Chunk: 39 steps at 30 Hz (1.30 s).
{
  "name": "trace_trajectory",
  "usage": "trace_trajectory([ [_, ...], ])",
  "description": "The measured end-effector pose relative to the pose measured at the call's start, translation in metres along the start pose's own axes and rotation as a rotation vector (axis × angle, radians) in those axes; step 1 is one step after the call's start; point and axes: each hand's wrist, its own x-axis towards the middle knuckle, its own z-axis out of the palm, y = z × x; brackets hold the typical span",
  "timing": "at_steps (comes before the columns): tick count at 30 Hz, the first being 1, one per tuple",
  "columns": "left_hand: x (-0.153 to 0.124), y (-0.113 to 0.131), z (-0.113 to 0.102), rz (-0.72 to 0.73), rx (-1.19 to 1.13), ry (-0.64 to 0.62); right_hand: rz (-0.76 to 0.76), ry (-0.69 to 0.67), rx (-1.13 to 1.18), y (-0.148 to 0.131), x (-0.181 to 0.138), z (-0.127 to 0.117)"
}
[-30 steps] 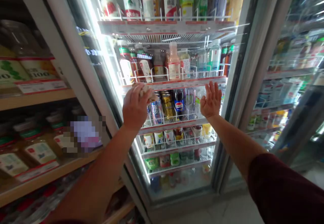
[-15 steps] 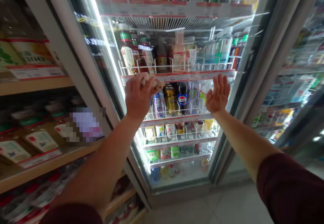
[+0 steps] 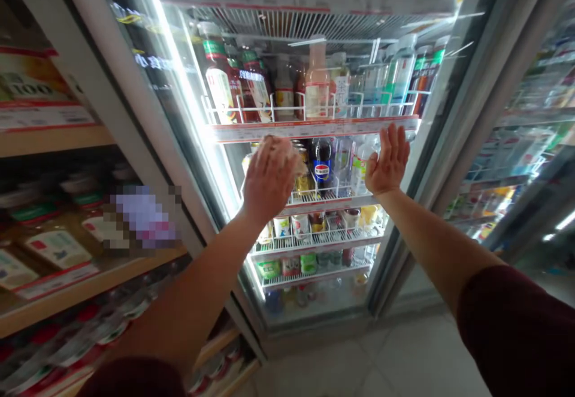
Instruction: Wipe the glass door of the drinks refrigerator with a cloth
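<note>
A pale, crumpled cloth (image 3: 293,152) lies under the fingers of my left hand (image 3: 268,186), which presses it toward the glass door (image 3: 309,319) of a lit drinks cooler. The cloth is partly hidden by that hand. My right hand (image 3: 388,163) is raised near the door's right side, fingers up and palm toward the glass, with nothing in it. It looks to be resting on the pane. Behind the glass, between the two hands, a dark Pepsi bottle (image 3: 322,169) and golden cans (image 3: 304,172) stand on a wire shelf.
Wooden shelves (image 3: 94,271) with several juice bottles (image 3: 58,244) run along the left, beside the cooler's metal frame (image 3: 148,145). Another glass-fronted cooler (image 3: 516,163) is on the right. Tiled floor (image 3: 332,361) shows below.
My left hand has moved right and slightly down across the glass with the cloth, now covering part of the cans. My right hand stays in nearly the same place. The view has shifted a little.
</note>
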Motion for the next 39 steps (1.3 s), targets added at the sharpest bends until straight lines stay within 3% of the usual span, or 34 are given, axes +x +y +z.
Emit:
trace_trajectory([
  [2,-0.006,0.008,0.001,0.160,-0.024,-0.027,0.005,-0.018,0.005,0.000,0.000,0.000],
  [4,-0.003,0.002,0.002,0.203,-0.041,-0.038,0.009,-0.018,0.012,0.001,0.001,0.001],
  [8,0.018,-0.021,0.004,0.003,-0.056,0.018,0.005,-0.004,0.012,0.000,0.002,0.001],
  [11,0.017,-0.011,0.007,-0.043,-0.095,0.093,0.018,-0.031,-0.003,-0.003,0.002,0.000],
  [14,0.002,0.009,0.010,0.139,-0.137,0.077,0.027,-0.034,-0.017,-0.005,0.002,-0.001],
  [17,0.002,0.006,0.010,0.263,-0.133,0.036,0.015,-0.015,-0.023,-0.006,0.002,-0.001],
  [21,0.020,-0.013,0.010,0.086,-0.078,0.076,0.016,-0.037,-0.008,-0.007,0.004,-0.002],
  [23,0.017,-0.007,0.011,0.037,-0.091,0.083,0.031,-0.064,-0.003,-0.008,0.005,-0.003],
  [27,-0.009,0.025,0.012,0.200,-0.200,-0.042,0.051,-0.091,0.000,-0.011,0.006,-0.006],
  [29,-0.012,0.029,0.011,0.275,-0.249,-0.116,0.048,-0.086,0.008,-0.011,0.006,-0.006],
  [34,0.020,0.001,0.010,0.078,-0.133,-0.014,0.047,-0.075,0.010,-0.010,0.005,-0.005],
  [36,0.024,0.002,0.011,0.007,-0.087,0.019,0.046,-0.089,0.010,-0.010,0.005,-0.005],
  [39,0.008,0.021,0.012,0.135,-0.140,-0.021,0.046,-0.107,0.003,-0.010,0.005,-0.005],
])
